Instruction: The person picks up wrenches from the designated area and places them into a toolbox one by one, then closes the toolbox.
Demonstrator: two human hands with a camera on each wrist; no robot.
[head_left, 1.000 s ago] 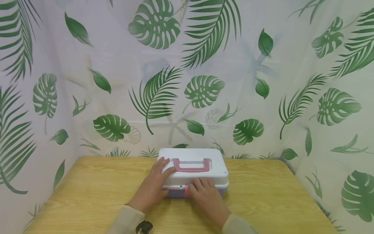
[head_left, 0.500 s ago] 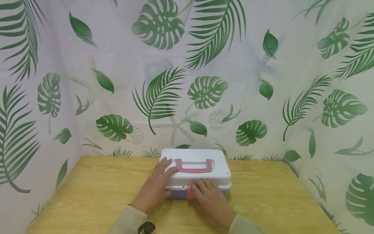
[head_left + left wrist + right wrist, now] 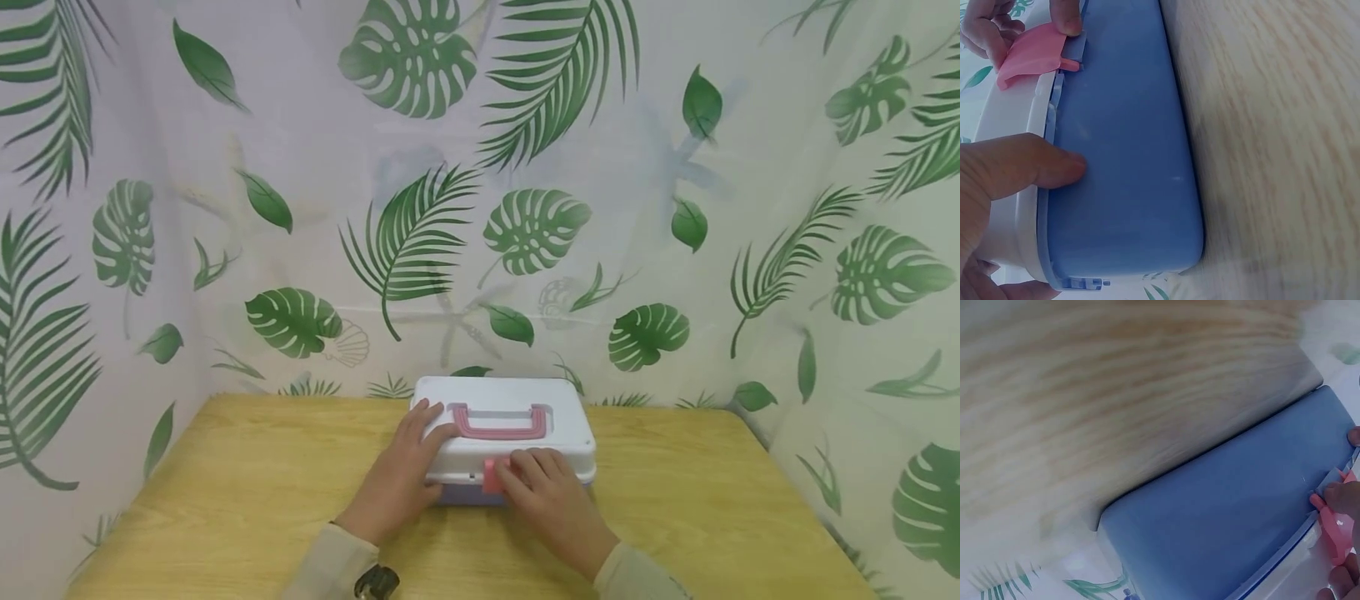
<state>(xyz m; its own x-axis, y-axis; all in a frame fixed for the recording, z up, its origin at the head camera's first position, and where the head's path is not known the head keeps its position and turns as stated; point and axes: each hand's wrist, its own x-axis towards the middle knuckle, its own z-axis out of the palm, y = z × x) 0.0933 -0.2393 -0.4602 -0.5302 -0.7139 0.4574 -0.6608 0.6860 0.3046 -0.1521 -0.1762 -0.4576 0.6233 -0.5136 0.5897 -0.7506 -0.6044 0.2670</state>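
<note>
A plastic carry case with a white lid (image 3: 517,389) and a blue-purple base (image 3: 1125,150) sits shut on the table. On its top a pink handle (image 3: 501,434) lies folded flat. My left hand (image 3: 393,479) holds the case at its left front corner, fingers over the lid and thumb against the base's front. My right hand (image 3: 551,500) pinches the pink latch (image 3: 1034,53) at the middle of the front. The latch stands swung out from the base, its lower end lifted. In the right wrist view, the right thumb (image 3: 1342,497) is right at the latch's edge.
The wooden table (image 3: 247,483) extends on both sides of the case. Behind and beside it hangs a white curtain (image 3: 315,142) printed with green leaves. A black watch (image 3: 377,582) shows at the left sleeve.
The pink latch has tipped outward and up from the case's front. My right hand has risen a little with it. The left hand keeps its place on the case.
</note>
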